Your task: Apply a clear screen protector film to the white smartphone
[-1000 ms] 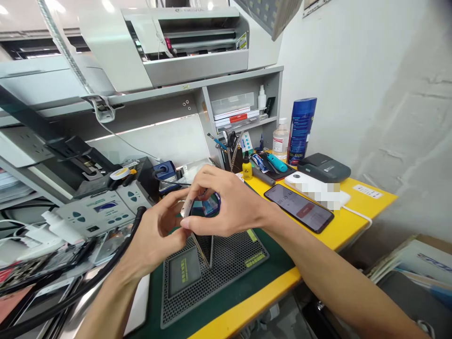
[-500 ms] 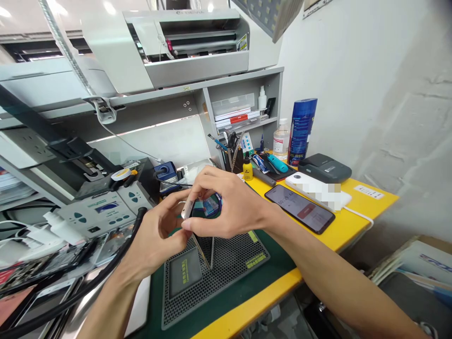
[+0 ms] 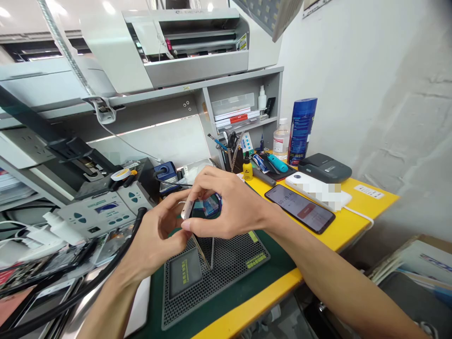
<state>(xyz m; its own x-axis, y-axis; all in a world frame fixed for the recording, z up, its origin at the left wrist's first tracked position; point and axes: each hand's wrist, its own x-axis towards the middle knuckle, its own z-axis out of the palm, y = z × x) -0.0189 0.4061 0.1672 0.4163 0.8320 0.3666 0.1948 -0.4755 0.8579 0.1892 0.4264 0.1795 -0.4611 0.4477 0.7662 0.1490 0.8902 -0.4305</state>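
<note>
Both of my hands hold a smartphone (image 3: pixel 185 210) tilted up on edge above a grey perforated mat (image 3: pixel 226 282). Its gold-coloured rim faces me, and two thin edges converge where its lower end meets the mat. My right hand (image 3: pixel 226 202) arches over the top, with the thumb pressed on the rim. On the other side my left hand (image 3: pixel 158 230) curls its fingers and thumb around the phone. Through the gap in my right hand a dark glossy surface with a blue curved border shows; what it is I cannot tell. My fingers hide much of the phone.
A phone with a lit timer (image 3: pixel 300 208) lies on the yellow table (image 3: pixel 247 308), beside a white device (image 3: pixel 318 190). Behind stand a yellow bottle (image 3: pixel 247 169), a tool holder (image 3: pixel 233 157) and a blue can (image 3: pixel 302 132). A black hose (image 3: pixel 116 263) crosses the left side.
My hands and the phone they hold stay nearly still. Only the timer's digits on the lying phone differ.
</note>
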